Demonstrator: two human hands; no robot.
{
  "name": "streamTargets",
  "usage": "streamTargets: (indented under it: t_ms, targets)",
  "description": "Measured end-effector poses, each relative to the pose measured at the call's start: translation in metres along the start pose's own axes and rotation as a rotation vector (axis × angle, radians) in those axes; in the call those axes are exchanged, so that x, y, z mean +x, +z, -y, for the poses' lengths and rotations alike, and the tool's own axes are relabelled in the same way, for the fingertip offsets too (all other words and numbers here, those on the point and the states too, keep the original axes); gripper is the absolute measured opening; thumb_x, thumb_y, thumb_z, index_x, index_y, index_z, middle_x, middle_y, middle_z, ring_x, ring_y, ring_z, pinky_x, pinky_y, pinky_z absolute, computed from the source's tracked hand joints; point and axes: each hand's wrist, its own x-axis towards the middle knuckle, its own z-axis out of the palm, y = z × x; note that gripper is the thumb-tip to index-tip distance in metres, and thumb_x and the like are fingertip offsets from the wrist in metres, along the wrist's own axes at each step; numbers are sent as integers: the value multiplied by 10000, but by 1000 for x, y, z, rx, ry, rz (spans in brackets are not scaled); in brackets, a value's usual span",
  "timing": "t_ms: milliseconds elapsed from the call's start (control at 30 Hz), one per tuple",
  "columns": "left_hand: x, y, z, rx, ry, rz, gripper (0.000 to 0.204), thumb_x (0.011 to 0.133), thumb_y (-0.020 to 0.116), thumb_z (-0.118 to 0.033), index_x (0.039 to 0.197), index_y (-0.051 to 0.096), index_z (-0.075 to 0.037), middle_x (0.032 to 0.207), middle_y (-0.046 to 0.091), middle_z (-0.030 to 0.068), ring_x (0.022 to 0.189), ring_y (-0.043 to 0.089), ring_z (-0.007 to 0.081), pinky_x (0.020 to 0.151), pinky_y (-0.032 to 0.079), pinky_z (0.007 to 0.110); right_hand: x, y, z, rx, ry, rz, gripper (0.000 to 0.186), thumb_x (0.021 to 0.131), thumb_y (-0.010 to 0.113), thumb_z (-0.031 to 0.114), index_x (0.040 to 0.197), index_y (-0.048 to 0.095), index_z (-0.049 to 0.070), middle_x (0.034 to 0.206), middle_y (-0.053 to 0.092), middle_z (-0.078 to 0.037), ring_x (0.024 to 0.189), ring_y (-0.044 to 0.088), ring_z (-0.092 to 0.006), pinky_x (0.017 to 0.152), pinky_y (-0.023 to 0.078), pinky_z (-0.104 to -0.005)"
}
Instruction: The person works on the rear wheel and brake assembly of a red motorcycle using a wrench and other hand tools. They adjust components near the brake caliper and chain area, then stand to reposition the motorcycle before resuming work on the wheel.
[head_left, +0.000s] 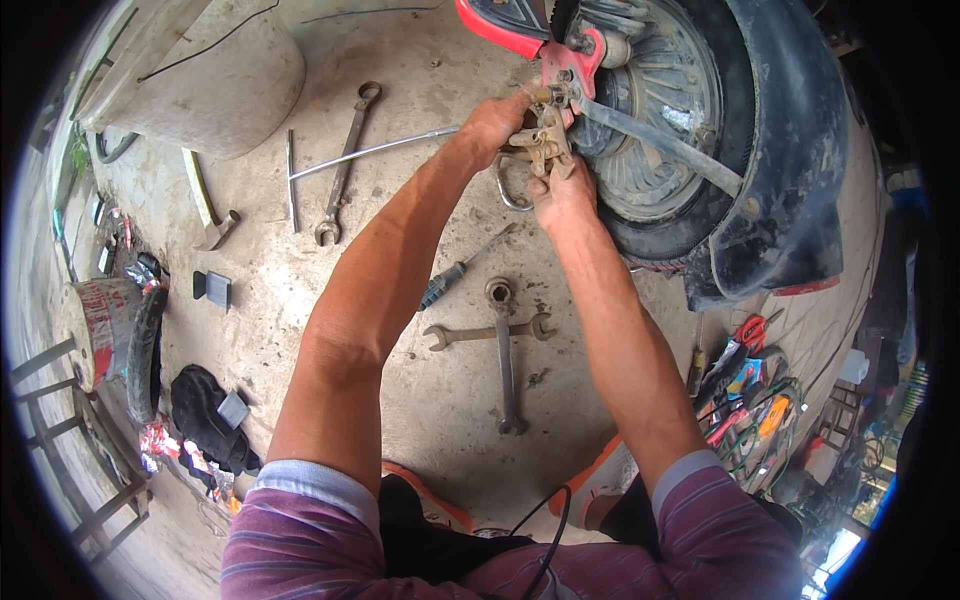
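Beside the wheel point(665, 190) of a motorbike, both my hands are on a dirty, tan-grey metal part that looks like a brake caliper point(546, 142). My left hand point(497, 126) is closed around its upper left side, next to a red bracket point(590, 62). From below, my right hand point(566, 196) pinches its lower end, thumb and fingers pressed together. Some fingertips are hidden behind the part. A curved metal loop point(508, 188) shows between my hands. The grey metal arm point(655, 143) runs across the wheel just right of the caliper.
On the concrete lie a T-handle wrench point(350, 160), combination spanners point(350, 165) point(505, 360), an open-ended spanner point(465, 335), a screwdriver point(443, 285) and a hammer point(203, 205). A large bucket point(230, 80) stands far left. Several tools, including orange-handled ones point(772, 415), are piled at right.
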Motion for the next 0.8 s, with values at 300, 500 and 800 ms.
streamTargets:
  t_ms: [300,500,800]
  targets:
    - [-10,6,-9,-31,-33,-23,449,920,571,-446,1025,675,-22,920,680,96,750,647,174,687,542,325,8,-4,-4,-61,-30,8,133,957,504,241,906,558,130,723,510,34,552,428,-71,441,288,-223]
    - [-8,4,-7,-10,-7,-35,442,916,588,-414,1013,667,9,920,681,91,753,645,175,691,544,324,5,-4,-5,16,-7,21,100,953,507,228,899,564,167,717,505,50,553,427,-67,444,287,-225]
    - [-12,6,-7,-51,27,-42,430,925,577,-390,1007,660,23,917,677,112,743,650,181,684,547,328,5,-1,-6,-105,-110,-56,96,936,526,208,886,568,137,722,516,31,562,443,-77,444,288,-230]
